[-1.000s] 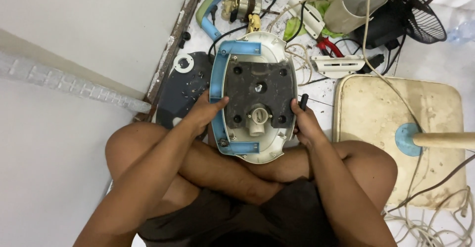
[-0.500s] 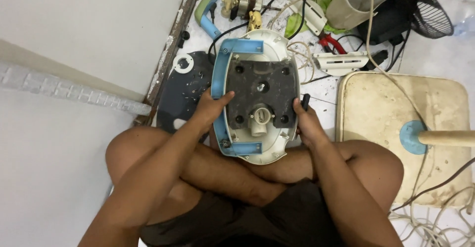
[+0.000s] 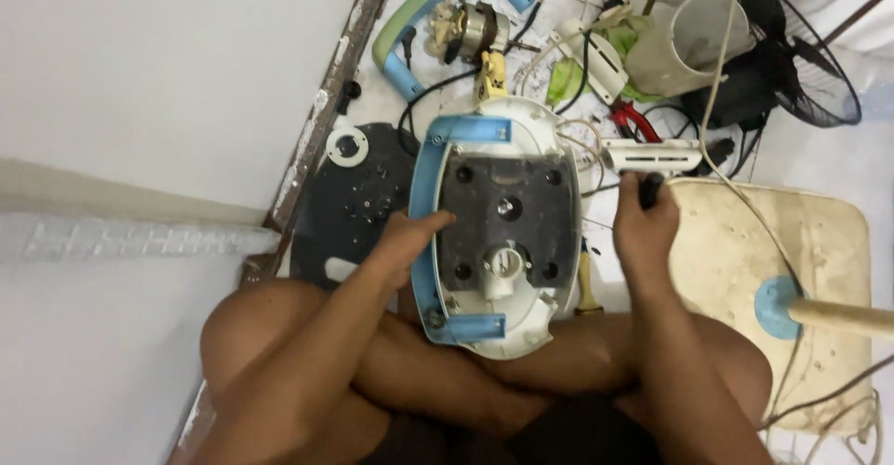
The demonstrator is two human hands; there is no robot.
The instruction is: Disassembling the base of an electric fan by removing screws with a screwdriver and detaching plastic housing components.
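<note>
Item: fan base, white shell with blue trim and dark inner plate, lying underside up on the person's crossed legs.

Left hand: fingers spread loosely, tips pressed on the blue rim and plate edge, steadying it; nothing enclosed.

Right hand: closed around a dark tool handle, just beside the base.

Handling note: best to hold the base flat with the left hand so the tool meets the screws squarely.

Surroundings: motor, blue-green handle, red pliers, black fan guard, cream stool, dark round plate. Loose white wires crowd the base's far side.
</note>
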